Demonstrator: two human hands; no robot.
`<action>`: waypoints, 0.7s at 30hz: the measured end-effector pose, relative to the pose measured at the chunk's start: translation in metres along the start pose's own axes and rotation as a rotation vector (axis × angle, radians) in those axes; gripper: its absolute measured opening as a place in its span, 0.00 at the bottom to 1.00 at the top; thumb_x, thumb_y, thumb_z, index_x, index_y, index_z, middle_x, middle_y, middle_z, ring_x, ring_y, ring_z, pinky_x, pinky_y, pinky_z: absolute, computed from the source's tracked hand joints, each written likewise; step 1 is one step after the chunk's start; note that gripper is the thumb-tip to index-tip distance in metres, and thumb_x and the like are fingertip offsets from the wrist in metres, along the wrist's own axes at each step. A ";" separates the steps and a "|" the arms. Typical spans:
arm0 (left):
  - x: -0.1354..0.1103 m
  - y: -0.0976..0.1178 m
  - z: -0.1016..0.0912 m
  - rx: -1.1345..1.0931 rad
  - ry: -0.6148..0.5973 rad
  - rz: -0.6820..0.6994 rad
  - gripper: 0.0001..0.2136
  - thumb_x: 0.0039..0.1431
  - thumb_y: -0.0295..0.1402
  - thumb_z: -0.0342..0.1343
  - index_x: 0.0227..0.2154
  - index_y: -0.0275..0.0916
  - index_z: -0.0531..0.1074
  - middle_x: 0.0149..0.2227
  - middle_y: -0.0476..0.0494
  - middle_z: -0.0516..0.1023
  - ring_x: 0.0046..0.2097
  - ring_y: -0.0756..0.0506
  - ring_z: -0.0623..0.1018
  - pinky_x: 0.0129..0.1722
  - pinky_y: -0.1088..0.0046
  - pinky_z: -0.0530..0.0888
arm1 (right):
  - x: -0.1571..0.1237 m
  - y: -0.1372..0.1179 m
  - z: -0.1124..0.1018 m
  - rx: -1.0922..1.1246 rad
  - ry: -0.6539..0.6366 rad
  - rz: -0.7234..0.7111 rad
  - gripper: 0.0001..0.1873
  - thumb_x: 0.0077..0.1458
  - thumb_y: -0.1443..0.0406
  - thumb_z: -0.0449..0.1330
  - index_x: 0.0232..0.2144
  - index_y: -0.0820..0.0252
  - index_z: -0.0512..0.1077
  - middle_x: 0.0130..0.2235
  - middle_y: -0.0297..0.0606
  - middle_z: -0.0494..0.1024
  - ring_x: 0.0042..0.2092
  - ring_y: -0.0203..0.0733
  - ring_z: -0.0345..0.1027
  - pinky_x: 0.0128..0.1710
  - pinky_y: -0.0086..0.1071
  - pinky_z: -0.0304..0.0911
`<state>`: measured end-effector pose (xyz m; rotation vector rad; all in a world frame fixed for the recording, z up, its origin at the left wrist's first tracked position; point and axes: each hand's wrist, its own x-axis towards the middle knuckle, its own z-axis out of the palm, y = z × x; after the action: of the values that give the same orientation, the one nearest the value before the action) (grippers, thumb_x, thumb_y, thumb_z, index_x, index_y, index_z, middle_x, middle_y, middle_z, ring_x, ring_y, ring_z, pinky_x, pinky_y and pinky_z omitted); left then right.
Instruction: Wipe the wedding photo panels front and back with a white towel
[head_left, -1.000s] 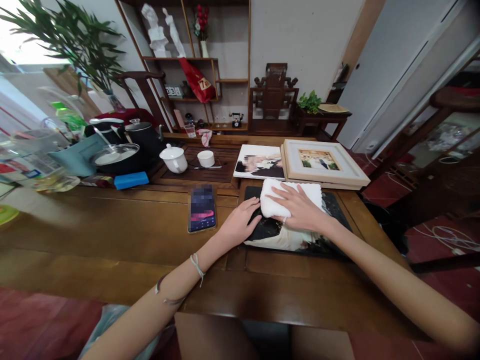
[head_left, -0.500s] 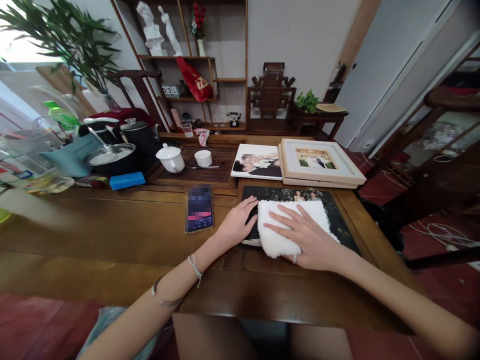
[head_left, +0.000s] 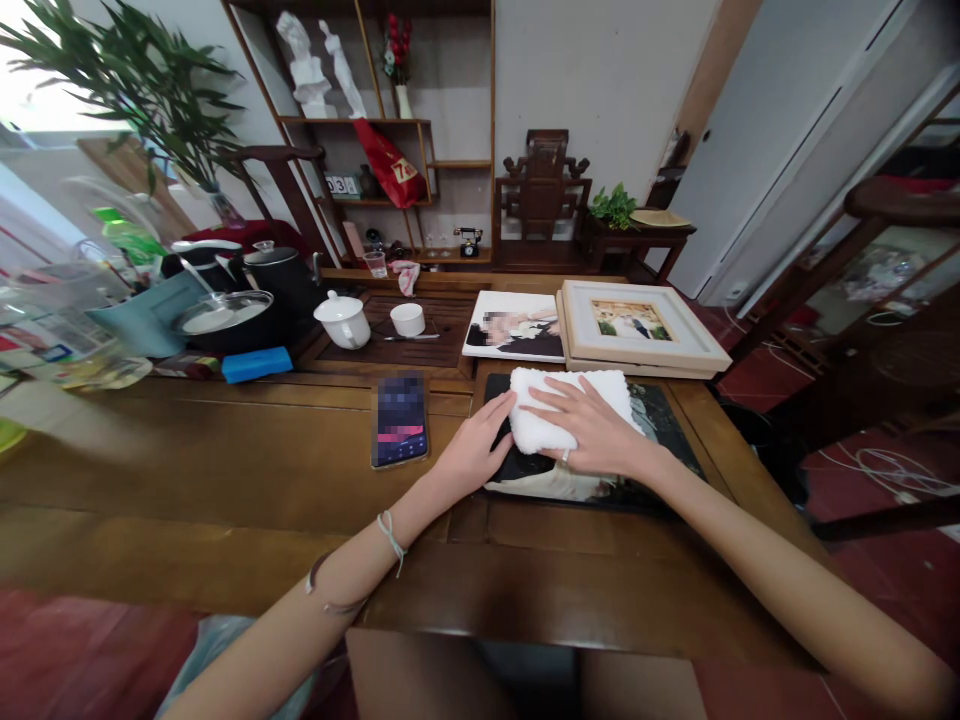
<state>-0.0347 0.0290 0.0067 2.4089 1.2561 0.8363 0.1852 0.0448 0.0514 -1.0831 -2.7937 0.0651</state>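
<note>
Right hand [head_left: 600, 428] lies palm down, fingers spread, on a thick white cloth [head_left: 541, 432] atop the dark photo panel [head_left: 679, 432], right of the frame's centre. Left hand [head_left: 474, 447], loosely open, rests at the panel's left edge; whether it grips is unclear. A phone [head_left: 400, 425] lies near, left of centre.

The cloth [head_left: 536, 435] is fluffy and matt, the photo panel [head_left: 671, 415] under it smooth, the tabletop [head_left: 225, 450] glossy wood. From the cloth, the lidded cup [head_left: 343, 322] at ten o'clock looks glazed, the picture frame [head_left: 690, 335] at one o'clock smooth.
</note>
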 end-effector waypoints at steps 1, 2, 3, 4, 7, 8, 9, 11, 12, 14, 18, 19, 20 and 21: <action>0.000 0.000 0.000 -0.002 -0.001 -0.001 0.25 0.60 0.26 0.49 0.61 0.32 0.57 0.63 0.31 0.61 0.64 0.40 0.64 0.63 0.59 0.63 | -0.004 -0.003 -0.001 -0.002 -0.008 -0.012 0.32 0.56 0.54 0.56 0.61 0.54 0.61 0.66 0.42 0.56 0.67 0.58 0.42 0.61 0.63 0.36; 0.000 0.001 -0.001 -0.001 -0.003 -0.002 0.25 0.61 0.26 0.49 0.61 0.33 0.57 0.63 0.32 0.61 0.63 0.40 0.64 0.63 0.59 0.63 | -0.010 -0.006 -0.002 -0.001 -0.017 -0.022 0.32 0.56 0.54 0.56 0.62 0.54 0.60 0.66 0.43 0.56 0.67 0.59 0.42 0.61 0.64 0.35; 0.000 0.001 0.000 0.001 -0.005 -0.003 0.25 0.61 0.26 0.49 0.61 0.34 0.57 0.63 0.33 0.61 0.63 0.40 0.64 0.62 0.58 0.63 | -0.017 -0.010 -0.003 0.003 -0.025 -0.029 0.32 0.56 0.55 0.56 0.62 0.54 0.60 0.66 0.43 0.55 0.67 0.59 0.41 0.61 0.64 0.34; 0.000 0.001 0.000 0.006 -0.007 -0.005 0.24 0.62 0.27 0.48 0.61 0.35 0.57 0.63 0.33 0.61 0.63 0.40 0.64 0.62 0.57 0.64 | -0.024 -0.014 -0.004 0.009 -0.031 -0.036 0.32 0.56 0.56 0.57 0.62 0.54 0.59 0.66 0.42 0.55 0.67 0.59 0.41 0.61 0.64 0.34; 0.000 0.002 0.000 0.031 -0.008 -0.015 0.23 0.63 0.30 0.48 0.61 0.36 0.58 0.63 0.34 0.62 0.63 0.40 0.64 0.62 0.56 0.64 | -0.049 -0.028 -0.007 0.028 -0.054 -0.067 0.35 0.52 0.61 0.58 0.63 0.52 0.58 0.67 0.41 0.54 0.67 0.57 0.40 0.62 0.63 0.31; 0.000 0.003 0.000 0.038 -0.008 -0.017 0.22 0.64 0.30 0.48 0.61 0.35 0.58 0.62 0.34 0.63 0.63 0.40 0.64 0.62 0.57 0.64 | -0.057 -0.032 -0.008 0.035 -0.064 -0.079 0.37 0.51 0.62 0.59 0.63 0.51 0.57 0.67 0.40 0.53 0.67 0.57 0.39 0.62 0.63 0.31; 0.000 0.003 0.000 0.045 -0.009 -0.018 0.22 0.64 0.30 0.48 0.60 0.35 0.59 0.62 0.34 0.64 0.63 0.40 0.64 0.62 0.57 0.64 | -0.064 -0.035 -0.009 0.043 -0.076 -0.087 0.38 0.50 0.63 0.59 0.64 0.51 0.56 0.67 0.40 0.52 0.68 0.57 0.38 0.62 0.62 0.31; 0.000 0.005 -0.001 0.057 -0.013 -0.013 0.21 0.64 0.31 0.47 0.60 0.35 0.60 0.62 0.34 0.65 0.64 0.41 0.64 0.62 0.57 0.64 | -0.074 -0.039 -0.010 0.056 -0.092 -0.088 0.40 0.48 0.64 0.58 0.64 0.51 0.55 0.67 0.39 0.52 0.68 0.57 0.37 0.62 0.62 0.32; 0.000 0.005 -0.001 0.064 -0.016 -0.012 0.21 0.65 0.31 0.47 0.60 0.35 0.60 0.61 0.35 0.65 0.64 0.41 0.63 0.62 0.57 0.64 | -0.076 -0.039 -0.010 0.060 -0.093 -0.085 0.39 0.48 0.64 0.58 0.64 0.51 0.55 0.67 0.39 0.53 0.68 0.56 0.38 0.62 0.62 0.32; 0.001 0.006 -0.001 0.077 -0.024 -0.014 0.20 0.65 0.31 0.47 0.58 0.35 0.62 0.61 0.35 0.65 0.64 0.41 0.64 0.62 0.57 0.64 | -0.075 -0.034 -0.010 0.062 -0.075 -0.070 0.38 0.50 0.64 0.58 0.63 0.50 0.57 0.66 0.38 0.55 0.67 0.55 0.41 0.63 0.61 0.34; 0.000 0.004 -0.001 0.084 -0.024 -0.023 0.18 0.65 0.31 0.47 0.56 0.35 0.66 0.61 0.35 0.66 0.63 0.41 0.64 0.61 0.57 0.65 | -0.054 -0.008 -0.005 0.036 0.008 0.019 0.32 0.54 0.61 0.57 0.62 0.48 0.60 0.64 0.38 0.60 0.66 0.54 0.47 0.62 0.61 0.38; 0.000 0.004 -0.001 0.085 -0.020 -0.022 0.17 0.65 0.32 0.47 0.55 0.36 0.67 0.61 0.36 0.67 0.63 0.41 0.64 0.61 0.57 0.65 | -0.047 -0.001 -0.003 0.024 0.022 0.050 0.31 0.55 0.59 0.56 0.61 0.48 0.60 0.64 0.39 0.60 0.65 0.55 0.48 0.61 0.62 0.40; 0.000 0.004 -0.001 0.086 -0.018 -0.020 0.17 0.65 0.32 0.48 0.54 0.36 0.67 0.61 0.36 0.67 0.63 0.41 0.65 0.61 0.57 0.65 | -0.039 0.007 -0.002 0.011 0.029 0.081 0.30 0.56 0.57 0.56 0.61 0.49 0.60 0.64 0.39 0.60 0.65 0.55 0.49 0.61 0.62 0.41; 0.000 0.004 -0.001 0.089 -0.018 -0.020 0.16 0.65 0.32 0.48 0.54 0.36 0.68 0.61 0.37 0.66 0.63 0.41 0.65 0.61 0.57 0.65 | -0.031 0.013 -0.001 -0.002 0.033 0.109 0.30 0.56 0.56 0.56 0.61 0.49 0.61 0.64 0.39 0.61 0.65 0.55 0.49 0.61 0.62 0.41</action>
<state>-0.0327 0.0270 0.0091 2.4630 1.3344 0.7664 0.2166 0.0336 0.0473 -1.2242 -2.7049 0.0552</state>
